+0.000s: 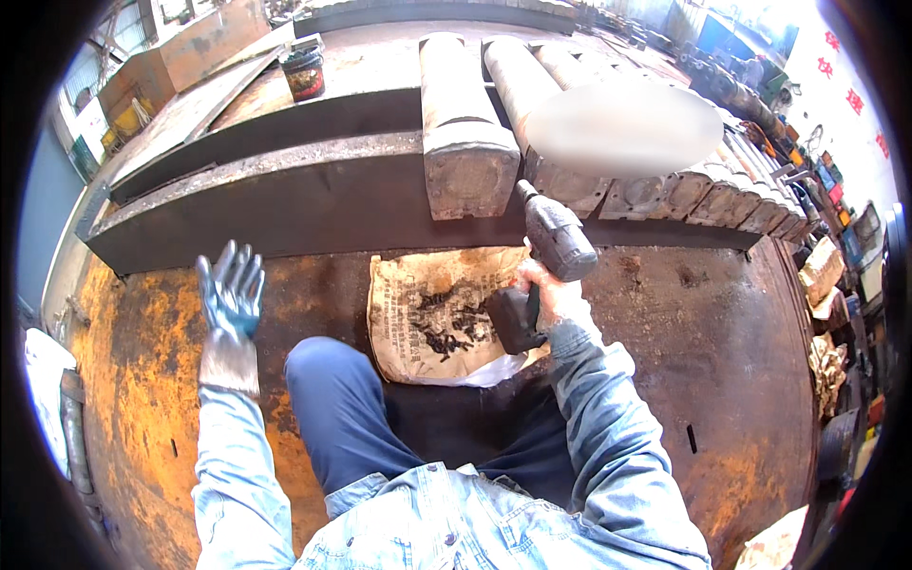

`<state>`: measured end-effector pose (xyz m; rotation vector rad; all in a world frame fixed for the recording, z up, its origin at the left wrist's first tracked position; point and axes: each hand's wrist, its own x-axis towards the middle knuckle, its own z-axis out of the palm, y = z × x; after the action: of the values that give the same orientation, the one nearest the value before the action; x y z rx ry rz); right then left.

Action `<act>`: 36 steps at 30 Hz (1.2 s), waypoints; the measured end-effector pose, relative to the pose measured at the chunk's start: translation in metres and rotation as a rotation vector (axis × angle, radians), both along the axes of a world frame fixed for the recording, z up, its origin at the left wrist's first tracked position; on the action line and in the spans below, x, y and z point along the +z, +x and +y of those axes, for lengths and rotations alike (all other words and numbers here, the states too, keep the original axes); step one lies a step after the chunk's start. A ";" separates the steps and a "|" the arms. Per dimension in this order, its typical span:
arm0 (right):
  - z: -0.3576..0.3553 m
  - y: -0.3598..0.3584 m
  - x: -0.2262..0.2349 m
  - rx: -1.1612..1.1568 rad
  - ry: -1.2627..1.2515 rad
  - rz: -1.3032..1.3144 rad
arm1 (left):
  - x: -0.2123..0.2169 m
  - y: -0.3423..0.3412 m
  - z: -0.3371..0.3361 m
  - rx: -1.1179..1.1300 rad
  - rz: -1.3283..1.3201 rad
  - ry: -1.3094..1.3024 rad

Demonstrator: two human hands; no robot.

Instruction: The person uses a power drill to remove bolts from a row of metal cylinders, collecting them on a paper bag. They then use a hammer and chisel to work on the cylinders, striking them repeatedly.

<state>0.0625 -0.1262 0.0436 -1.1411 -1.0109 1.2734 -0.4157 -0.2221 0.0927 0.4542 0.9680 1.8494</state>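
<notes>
The work looks to be under way rather than finished, though the fastening points are too small to read, so how many are done or left cannot be told. Loose dark metal pieces, which look like bolts (442, 340), lie in a scattered heap on a tan, creased sack with dark print (391, 318), so at least these are not in place. The pale grey cylinder with a squarish end plate (470, 176) rests across a long dark steel beam (275, 209), and a row of similar cylinders with grimy end plates (722, 199) lies to the right.

The pistol-shaped, dark grey and black power driver (559, 233) is held above the right edge of the sack. Its body is stout and scuffed, its handle ends in a blocky black base, and its narrow nose points up and slightly left, near the right edge of the nearest end plate; contact there cannot be judged.

The right hand (556, 293) is wrapped round the driver's handle; whether the trigger is pressed cannot be seen. The left hand (233, 290), in a shiny blue-grey coated glove, has its fingers spread and holds nothing, over the rust-orange and brown metal surface (152, 351), well apart from the sack.
</notes>
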 end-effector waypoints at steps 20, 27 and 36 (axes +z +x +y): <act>0.059 -0.048 -0.016 -0.052 0.165 0.067 | -0.001 0.154 0.150 -0.419 -0.211 0.257; 0.102 -0.063 0.059 -0.243 0.439 -0.950 | 0.005 0.143 0.136 -0.552 -0.343 0.349; 0.136 -0.070 0.064 -0.231 -0.089 -0.732 | 0.012 0.171 0.125 -0.627 -0.374 0.293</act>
<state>-0.0073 0.0103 0.1077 -1.7992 -1.3002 0.7177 -0.2444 -0.0968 0.1049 0.4951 0.2510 1.4224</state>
